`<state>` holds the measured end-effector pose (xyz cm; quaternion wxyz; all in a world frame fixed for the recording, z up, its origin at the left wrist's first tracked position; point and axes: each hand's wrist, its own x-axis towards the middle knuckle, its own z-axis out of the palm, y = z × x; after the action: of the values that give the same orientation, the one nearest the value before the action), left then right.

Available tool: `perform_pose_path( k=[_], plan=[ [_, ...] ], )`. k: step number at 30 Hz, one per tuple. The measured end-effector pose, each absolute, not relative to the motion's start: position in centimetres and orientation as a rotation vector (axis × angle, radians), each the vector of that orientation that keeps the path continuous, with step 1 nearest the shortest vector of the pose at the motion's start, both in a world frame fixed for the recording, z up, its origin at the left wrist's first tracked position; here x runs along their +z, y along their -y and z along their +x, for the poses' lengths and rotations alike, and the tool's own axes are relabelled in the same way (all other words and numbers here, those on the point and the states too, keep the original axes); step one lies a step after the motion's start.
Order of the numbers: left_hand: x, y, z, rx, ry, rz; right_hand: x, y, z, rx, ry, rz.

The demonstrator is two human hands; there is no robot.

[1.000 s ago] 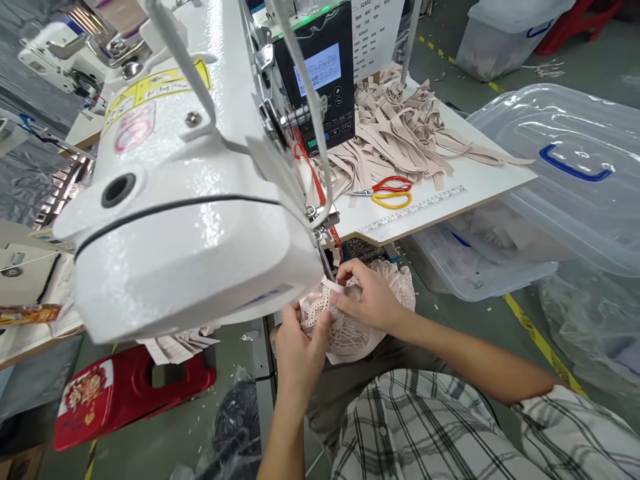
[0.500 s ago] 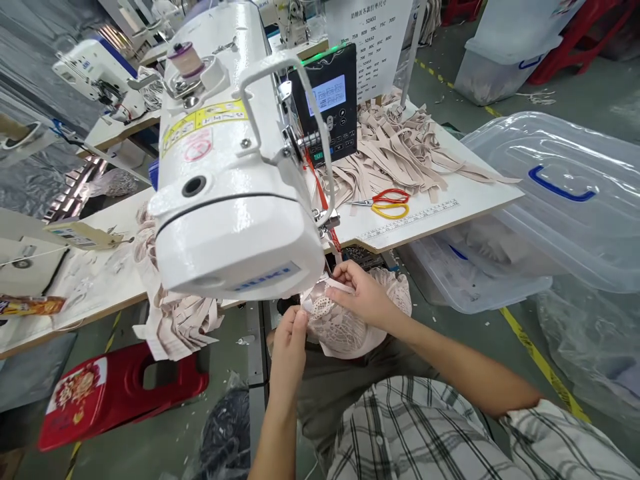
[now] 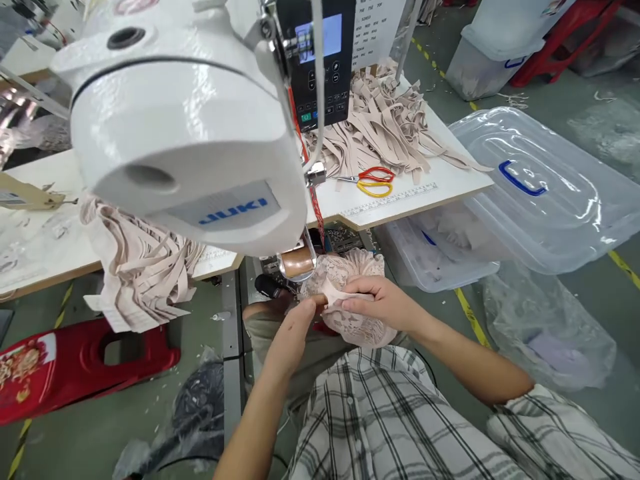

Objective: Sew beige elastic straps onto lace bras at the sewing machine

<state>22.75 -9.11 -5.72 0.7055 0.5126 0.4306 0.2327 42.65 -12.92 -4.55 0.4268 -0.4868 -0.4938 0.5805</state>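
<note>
A pale pink lace garment piece (image 3: 345, 270) lies bunched in my lap, just below the head of a white sewing machine (image 3: 185, 133). My left hand (image 3: 295, 330) pinches its near left edge with closed fingers. My right hand (image 3: 380, 303) grips the same piece from the right, fingers pressed on a smooth beige part of it. Both hands sit under the machine's needle area (image 3: 300, 260), close to the table's front edge.
The white table (image 3: 400, 200) holds a heap of beige elastic strips (image 3: 385, 123), red and yellow scissors (image 3: 373, 181) and a black control panel (image 3: 320, 60). More strips (image 3: 140, 267) hang off the left edge. Clear plastic bins (image 3: 530, 187) stand right, a red stool (image 3: 85, 357) left.
The view has dropped closer under the machine head. Both hands have drawn the lace piece down and toward me, away from the needle, and my fingers have regripped it.
</note>
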Motion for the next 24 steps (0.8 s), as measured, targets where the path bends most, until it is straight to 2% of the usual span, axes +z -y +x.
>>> perform_pose_path(
  k=[5,9,18,24],
  plan=[
    [-4.8,9.4,23.9,0.629,-0.971,0.941,-4.6,13.2,41.8,1.476,1.394,-1.217],
    [-4.1,9.8,23.5,0.753,-1.109,1.143,-5.0,13.6,41.3,1.479,1.358,-1.28],
    [-3.3,9.7,21.7,0.701,-1.253,1.351,-5.2,13.6,40.6,1.49,1.422,-1.294],
    [-2.5,7.8,19.5,0.912,-1.128,1.113,-6.6,13.3,40.8,1.206,1.86,-1.33]
  ],
)
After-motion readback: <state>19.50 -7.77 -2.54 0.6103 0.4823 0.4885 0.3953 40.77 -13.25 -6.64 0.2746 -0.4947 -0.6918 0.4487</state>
